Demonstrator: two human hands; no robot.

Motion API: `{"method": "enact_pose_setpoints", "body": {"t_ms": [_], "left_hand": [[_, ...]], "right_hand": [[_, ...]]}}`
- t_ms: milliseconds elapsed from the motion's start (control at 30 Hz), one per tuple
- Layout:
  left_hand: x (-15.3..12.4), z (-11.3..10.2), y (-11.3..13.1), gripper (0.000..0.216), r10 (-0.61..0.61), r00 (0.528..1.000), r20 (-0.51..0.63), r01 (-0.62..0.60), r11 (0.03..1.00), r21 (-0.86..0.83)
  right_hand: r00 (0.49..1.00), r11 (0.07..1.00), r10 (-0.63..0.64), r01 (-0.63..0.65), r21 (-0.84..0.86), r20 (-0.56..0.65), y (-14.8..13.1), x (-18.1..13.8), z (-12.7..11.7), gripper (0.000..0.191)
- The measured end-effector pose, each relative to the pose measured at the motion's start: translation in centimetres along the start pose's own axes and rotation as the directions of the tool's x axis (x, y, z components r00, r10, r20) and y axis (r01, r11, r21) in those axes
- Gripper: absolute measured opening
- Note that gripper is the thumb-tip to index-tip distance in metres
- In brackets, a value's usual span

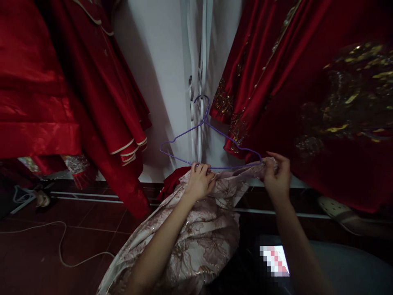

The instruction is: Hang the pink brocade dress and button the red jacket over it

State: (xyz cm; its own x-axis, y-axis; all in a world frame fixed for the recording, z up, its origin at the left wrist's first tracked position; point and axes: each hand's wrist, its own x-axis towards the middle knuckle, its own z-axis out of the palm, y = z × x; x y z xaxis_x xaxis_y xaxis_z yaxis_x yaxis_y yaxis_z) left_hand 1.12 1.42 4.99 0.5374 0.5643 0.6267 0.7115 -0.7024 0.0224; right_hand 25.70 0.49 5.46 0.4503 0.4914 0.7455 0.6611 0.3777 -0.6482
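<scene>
A purple wire clothes hanger (221, 135) is upright in the middle of the view, its hook uppermost. Below it hangs a pale pink garment (199, 246) with a floral, glittery pattern, spreading down toward the lower left. My left hand (201, 180) is closed over the garment's upper edge and the hanger's bottom bar. At the hanger's right corner, my right hand (276, 176) pinches the garment's edge between thumb and fingers. Cloth hides part of the bottom bar near both hands.
Red garments (119, 106) hang at left, and more with gold trim (267, 82) at right. Behind is a white wall (153, 49) with hanging pale straps (196, 41). A cord (63, 241) crosses the tiled floor. A lit screen (276, 260) is low at right, beside a clog (336, 211).
</scene>
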Motion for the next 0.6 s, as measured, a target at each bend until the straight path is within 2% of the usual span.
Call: {"method": "enact_pose_setpoints", "body": {"t_ms": [200,367,600], "left_hand": [[0.0,0.0,-0.1,0.02,0.006,1.0,-0.003,-0.006,1.0,0.002],[-0.1,-0.2,-0.1,0.022,-0.001,1.0,-0.002,0.001,1.0,0.014],[-0.1,-0.2,-0.3,0.02,-0.001,1.0,0.01,0.001,1.0,-0.026]], "right_hand": [[1.0,1.0,-0.006,0.006,-0.019,0.001,-0.6,0.2,-0.5,0.032],[0.999,0.998,-0.024,0.021,-0.056,-0.045,-1.4,0.3,-1.0,0.031],[0.999,1.0,0.001,-0.002,-0.018,-0.048,-1.5,0.5,-0.7,0.031]]}}
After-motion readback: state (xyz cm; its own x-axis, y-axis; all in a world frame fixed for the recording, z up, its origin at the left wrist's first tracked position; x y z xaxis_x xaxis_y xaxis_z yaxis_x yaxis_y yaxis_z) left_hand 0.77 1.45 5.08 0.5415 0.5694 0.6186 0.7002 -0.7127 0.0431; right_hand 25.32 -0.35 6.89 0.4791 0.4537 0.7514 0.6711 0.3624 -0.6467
